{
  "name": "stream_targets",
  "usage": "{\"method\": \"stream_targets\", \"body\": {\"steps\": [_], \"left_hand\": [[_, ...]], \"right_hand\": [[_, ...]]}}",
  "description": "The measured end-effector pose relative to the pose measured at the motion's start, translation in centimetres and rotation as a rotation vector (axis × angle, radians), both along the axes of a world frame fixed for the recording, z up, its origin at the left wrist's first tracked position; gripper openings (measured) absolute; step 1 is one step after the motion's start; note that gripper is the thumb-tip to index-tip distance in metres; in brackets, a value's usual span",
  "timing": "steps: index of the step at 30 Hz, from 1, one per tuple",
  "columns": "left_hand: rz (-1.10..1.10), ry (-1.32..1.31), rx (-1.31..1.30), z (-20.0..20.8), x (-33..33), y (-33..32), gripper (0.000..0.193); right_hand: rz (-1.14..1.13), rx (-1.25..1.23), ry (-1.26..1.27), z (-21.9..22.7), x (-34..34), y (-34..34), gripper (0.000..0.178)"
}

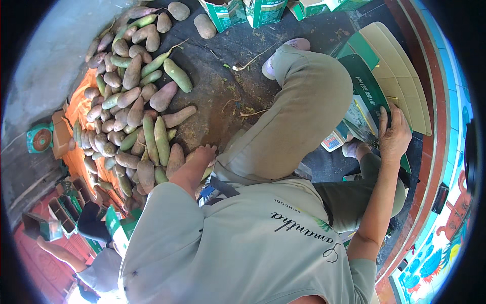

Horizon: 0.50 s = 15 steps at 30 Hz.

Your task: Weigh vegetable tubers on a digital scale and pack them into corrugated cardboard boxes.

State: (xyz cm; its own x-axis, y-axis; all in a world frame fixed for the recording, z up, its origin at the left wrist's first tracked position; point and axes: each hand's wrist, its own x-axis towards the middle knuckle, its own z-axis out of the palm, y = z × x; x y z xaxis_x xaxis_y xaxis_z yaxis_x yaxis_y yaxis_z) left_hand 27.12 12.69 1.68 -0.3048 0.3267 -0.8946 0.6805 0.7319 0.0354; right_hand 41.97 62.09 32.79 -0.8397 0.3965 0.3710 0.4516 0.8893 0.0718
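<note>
White characters ran along the dark green carton (362,76) flap, just beside the person's right fingers (394,116). A paler panel (357,112) to the left of those fingers bore finer print, too small for me to read. Lower left of them, the keypad's (332,142) markings blurred. Farther below left, the pale shirt (243,243) carried black script and small capitals.

The floor is spread with a dark sheet (215,86), with a strip of orange sheet (79,107) under the outer edge of a broad heap of brown, purplish and green root vegetables (132,73) filling eight to eleven o'clock. Green-and-white cartons (266,12) stand on the dark sheet around twelve to one o'clock, a lilac shoe (270,66) rests nearer in, and dry stalks (254,113) lie scattered past twelve.
</note>
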Motion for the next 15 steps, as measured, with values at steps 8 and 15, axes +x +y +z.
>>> {"method": "stream_targets", "body": {"steps": [8,15], "left_hand": [[-0.287,-0.002,0.017,-1.1,-0.2,0.1,0.033],[-0.324,-0.062,-0.049,1.4,-0.4,0.1,0.042]], "right_hand": [[-0.008,0.044,-0.032,0.0,0.2,0.1,0.017],[-0.012,0.015,-0.006,0.0,-0.1,-0.1,0.017]]}}
